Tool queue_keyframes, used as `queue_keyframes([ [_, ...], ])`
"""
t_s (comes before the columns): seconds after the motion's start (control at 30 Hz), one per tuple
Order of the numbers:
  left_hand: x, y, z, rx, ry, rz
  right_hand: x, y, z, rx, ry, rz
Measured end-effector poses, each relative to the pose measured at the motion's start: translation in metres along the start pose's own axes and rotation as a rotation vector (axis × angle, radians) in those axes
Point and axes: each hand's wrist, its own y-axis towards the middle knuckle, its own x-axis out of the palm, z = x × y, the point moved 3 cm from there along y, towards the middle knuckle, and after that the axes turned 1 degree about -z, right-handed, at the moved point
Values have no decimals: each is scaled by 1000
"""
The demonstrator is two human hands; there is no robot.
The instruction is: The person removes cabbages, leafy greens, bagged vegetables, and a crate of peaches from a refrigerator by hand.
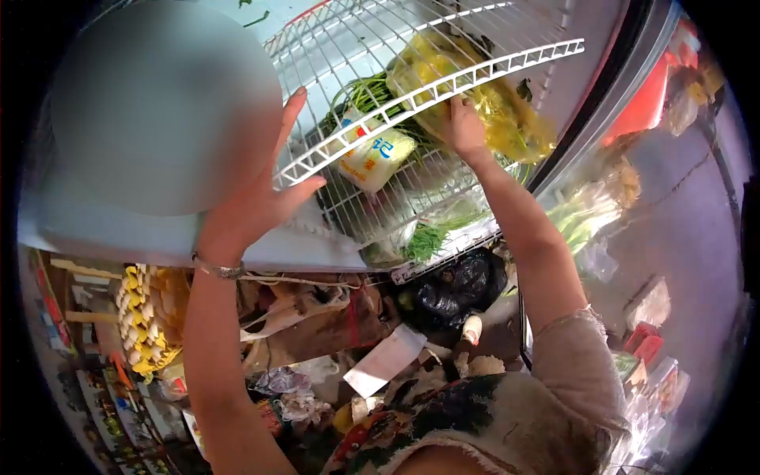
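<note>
The fridge (127, 236) fills the upper part of the view, white inside. Within it, the wire rack (475, 77) slants, its front strip rising toward the right. Under the wires, the yellow bag (507, 115) lies at the right. The left hand (257, 202), partly blurred, is at the rack's left end, its thumb and one finger spread wide, the strip's end between them. The right hand (469, 131) is at the yellow bag, just by the strip; its fingers are bent, and I cannot tell whether they grip the bag or the strip. Below the fridge is a black bag (459, 289). A white bag (378, 162) with blue lettering lies left of the yellow one, beside green stems (368, 93). Smaller greens (427, 240) lie lower down.
</note>
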Motion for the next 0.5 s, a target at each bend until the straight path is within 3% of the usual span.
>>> queue_keyframes([
  [0.1,0,1,1,-21,10,-20,-2,-4,4,-115,91,29],
  [0.2,1,1,0,-20,9,-25,-9,-20,-20,-36,312,-257],
  [0.3,1,1,0,-28,4,-27,-48,-31,-50,-47,521,-213],
  [0.43,2,0,-2,-29,3,-25,-80,-45,-69,-102,563,-181],
  [0.47,1,1,-2,-30,-6,-34,-92,-50,-76,-45,675,-326],
  [0.5,2,1,-2,-31,-21,-50,-100,-51,-77,-40,673,-332],
])
